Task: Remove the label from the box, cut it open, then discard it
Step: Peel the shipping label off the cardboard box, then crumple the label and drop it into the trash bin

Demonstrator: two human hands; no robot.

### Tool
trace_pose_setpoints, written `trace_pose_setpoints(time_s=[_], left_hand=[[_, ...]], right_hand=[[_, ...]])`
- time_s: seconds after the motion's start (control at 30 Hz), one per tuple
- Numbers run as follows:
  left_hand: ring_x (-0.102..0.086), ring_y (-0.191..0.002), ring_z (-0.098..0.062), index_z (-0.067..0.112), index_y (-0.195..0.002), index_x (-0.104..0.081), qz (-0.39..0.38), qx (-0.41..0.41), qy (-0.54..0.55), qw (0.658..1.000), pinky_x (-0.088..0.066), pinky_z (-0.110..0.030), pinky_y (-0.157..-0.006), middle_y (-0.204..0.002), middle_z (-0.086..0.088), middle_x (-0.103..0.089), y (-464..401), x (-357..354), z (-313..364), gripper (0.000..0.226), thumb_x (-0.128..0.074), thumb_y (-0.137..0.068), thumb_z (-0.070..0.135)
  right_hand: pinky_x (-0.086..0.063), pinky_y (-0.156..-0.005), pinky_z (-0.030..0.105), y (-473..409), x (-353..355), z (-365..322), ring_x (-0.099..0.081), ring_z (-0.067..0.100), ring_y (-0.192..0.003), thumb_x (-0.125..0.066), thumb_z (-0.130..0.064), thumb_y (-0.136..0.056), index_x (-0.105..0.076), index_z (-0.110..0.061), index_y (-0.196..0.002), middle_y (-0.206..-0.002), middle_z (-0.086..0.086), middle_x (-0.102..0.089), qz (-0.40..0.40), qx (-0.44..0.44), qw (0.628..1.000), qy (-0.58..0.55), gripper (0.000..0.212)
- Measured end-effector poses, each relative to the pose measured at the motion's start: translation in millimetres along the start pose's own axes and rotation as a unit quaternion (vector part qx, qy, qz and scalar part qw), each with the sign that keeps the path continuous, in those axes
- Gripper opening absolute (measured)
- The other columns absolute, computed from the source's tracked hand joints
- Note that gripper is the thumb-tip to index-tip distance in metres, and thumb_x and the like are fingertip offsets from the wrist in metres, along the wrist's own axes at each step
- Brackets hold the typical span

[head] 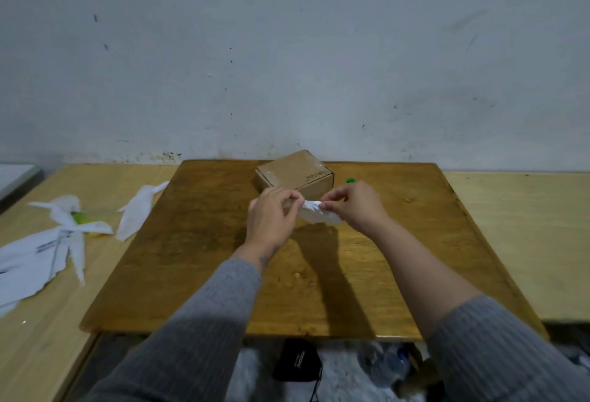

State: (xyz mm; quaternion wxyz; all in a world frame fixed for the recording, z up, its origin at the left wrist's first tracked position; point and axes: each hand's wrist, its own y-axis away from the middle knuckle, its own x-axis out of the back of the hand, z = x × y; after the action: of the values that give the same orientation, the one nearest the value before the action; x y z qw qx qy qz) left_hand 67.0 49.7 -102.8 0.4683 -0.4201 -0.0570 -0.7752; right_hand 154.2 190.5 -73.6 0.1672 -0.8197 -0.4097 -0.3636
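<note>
I see both hands meeting just above the centre of the frame over the dark wooden board. The left hand and the right hand each pinch an end of a crumpled white label between thumb and fingertips, holding it clear of the board. The cardboard box sits closed just behind the hands, at the board's far edge; handwriting runs along its top edge, but I cannot read it. At the left of the frame, torn white paper scraps lie on the lighter table, with faint print too blurred to make out.
</note>
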Motion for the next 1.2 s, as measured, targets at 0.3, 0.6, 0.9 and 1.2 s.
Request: trace_pose_setpoints(time_s=[0.3, 0.6, 0.9, 1.2], left_hand=[[-0.039, -0.117, -0.008, 0.039, -0.097, -0.071, -0.02, -0.106, -0.026, 0.994, -0.025, -0.039, -0.104, -0.115, 0.02, -0.057, 78, 1, 47, 0.011, -0.065, -0.088, 0.042], [-0.032, -0.097, -0.009, 0.038, -0.086, -0.064, -0.157, -0.155, -0.089, 0.971, -0.018, -0.036, -0.078, -0.095, 0.02, -0.055, 123, -43, 134, 0.02, -0.048, -0.098, 0.039], [-0.034, -0.127, -0.016, 0.037, -0.068, -0.064, -0.238, 0.041, 0.026, 0.97, -0.008, -0.034, -0.064, -0.099, 0.015, -0.058, 149, -137, 230, 0.032, -0.05, -0.097, 0.041], [-0.056, -0.103, -0.013, 0.035, -0.085, -0.067, -0.198, 0.099, 0.129, 0.967, -0.029, -0.036, -0.097, -0.096, 0.017, -0.065, 152, -223, 304, 0.015, -0.059, -0.093, 0.046]], right_hand=[[-0.036, -0.051, 0.02, 105, 20, 18, -0.053, 0.008, -0.061, -0.073, -0.028, -0.081, -0.072, -0.014, -0.08, -0.07, -0.004, -0.061, 0.03, -0.024, 0.999, 0.003, 0.014], [-0.039, -0.061, 0.028, 189, 69, 78, -0.058, 0.021, -0.072, -0.066, -0.017, -0.084, -0.066, -0.015, -0.078, -0.074, 0.004, -0.066, 0.096, -0.02, 0.994, 0.048, 0.006], [-0.038, -0.073, 0.031, 232, 127, 166, -0.05, 0.016, -0.081, -0.061, -0.015, -0.085, -0.065, -0.016, -0.082, -0.076, -0.003, -0.058, 0.24, -0.027, 0.966, 0.096, 0.005], [-0.046, -0.068, 0.031, 259, 234, 291, -0.056, 0.011, -0.062, -0.067, -0.02, -0.083, -0.064, -0.023, -0.071, -0.058, -0.011, -0.058, 0.262, -0.143, 0.953, -0.047, 0.013]])
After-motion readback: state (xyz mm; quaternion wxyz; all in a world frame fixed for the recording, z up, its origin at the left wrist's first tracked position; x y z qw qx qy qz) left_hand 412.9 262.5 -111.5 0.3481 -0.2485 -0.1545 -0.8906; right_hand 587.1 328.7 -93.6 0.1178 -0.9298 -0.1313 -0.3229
